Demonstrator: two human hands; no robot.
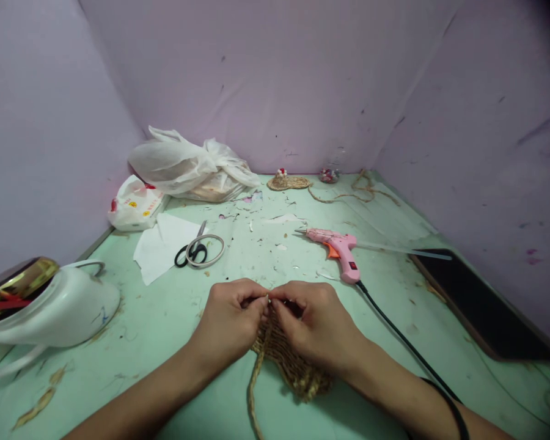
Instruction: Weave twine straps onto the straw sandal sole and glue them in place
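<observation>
Pinching the far end of a brown woven piece (284, 359) — left hand (237, 313) and right hand (312, 321) closed, fingertips meeting. Piece sits near, mid-table (156, 330); cord (252, 391) trails nearer. Glue gun (344, 247) lies farther right, scissors (195, 245) farther left.

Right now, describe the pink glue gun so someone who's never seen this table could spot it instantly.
On the green table, find the right hand, which holds the brown woven piece. Just beyond that hand, slightly right, lies the glue gun. Its pink pistol shape and orange trigger set it apart from the flat dark slab farther right.
</observation>
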